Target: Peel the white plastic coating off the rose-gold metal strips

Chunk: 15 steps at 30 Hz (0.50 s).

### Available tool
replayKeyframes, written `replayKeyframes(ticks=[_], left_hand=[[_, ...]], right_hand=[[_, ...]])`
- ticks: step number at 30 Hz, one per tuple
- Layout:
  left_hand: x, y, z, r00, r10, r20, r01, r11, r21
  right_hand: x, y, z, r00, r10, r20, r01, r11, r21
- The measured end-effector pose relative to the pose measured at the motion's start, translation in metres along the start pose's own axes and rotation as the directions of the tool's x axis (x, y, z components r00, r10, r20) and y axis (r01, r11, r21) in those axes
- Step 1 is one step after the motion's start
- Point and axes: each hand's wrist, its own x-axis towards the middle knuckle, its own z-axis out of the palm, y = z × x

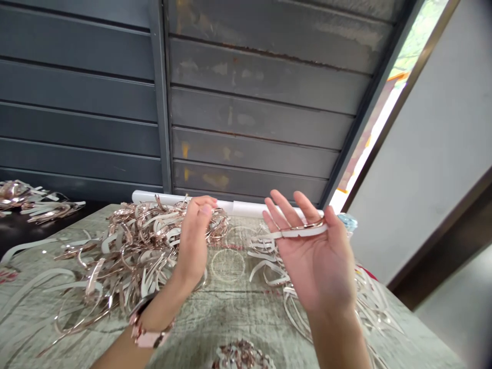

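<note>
Nearest item: small cluster of rose-gold metal clips (pixel 242 356), lying on the worktop (pixel 230 312) below and between both wrists.

Right hand (pixel 319 261): palm up, fingers spread wide, grip not closing; one white strip with a rose-gold band (pixel 303 229) is resting loose across the fingertips. Judged risk: with nothing pinching it, the strip is liable to slide off and drop into the white strips (pixel 277 266) lying just beneath, where it would be hard to pick out again.

Left hand (pixel 196 238): fingers curling together, tips seemingly empty, though whether it is holding a small piece cannot be told. It is hovering just beside the tangled heap of rose-gold and white strips (pixel 130 246); judged risk: a wrist strap (pixel 148 333) is sitting close enough to snag loops and drag the heap.

Beyond the fingertips: white tube (pixel 238 207), grey slatted wall (pixel 249 102).
</note>
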Motion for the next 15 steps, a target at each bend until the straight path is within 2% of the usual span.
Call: replayKeyframes(ticks=[1,2,3,5,7,9,12,15], left_hand=[[-0.005,0.004,0.0,0.979,0.157,0.129,-0.178,0.968,0.177],[-0.011,0.009,0.001,0.928,0.209,0.307,-0.307,0.897,0.319],[-0.017,0.013,0.003,0.873,0.204,0.444,-0.402,0.817,0.414],[-0.028,0.021,0.006,0.788,0.103,0.607,-0.485,0.711,0.509],[-0.032,0.026,0.007,0.76,0.008,0.65,-0.458,0.717,0.526],[-0.032,0.03,0.006,0.769,-0.01,0.64,-0.398,0.776,0.49],[-0.03,0.034,0.003,0.777,0.04,0.628,-0.388,0.816,0.428],[-0.028,0.036,0.002,0.754,0.029,0.656,-0.4,0.813,0.424]], right_hand=[[-0.002,-0.001,0.001,0.999,0.033,0.029,-0.032,0.999,-0.018],[-0.005,-0.001,0.002,0.996,0.068,0.065,-0.066,0.997,-0.039],[-0.007,-0.002,0.003,0.99,0.098,0.105,-0.092,0.994,-0.064],[-0.01,-0.002,0.001,0.969,0.144,0.198,-0.121,0.985,-0.123],[-0.012,-0.004,-0.003,0.933,0.186,0.308,-0.117,0.966,-0.229],[-0.013,-0.004,-0.007,0.899,0.247,0.363,-0.084,0.908,-0.41],[-0.015,0.002,-0.009,0.901,0.332,0.278,-0.07,0.745,-0.663],[-0.018,0.011,-0.006,0.926,0.334,0.174,-0.105,0.673,-0.732]])
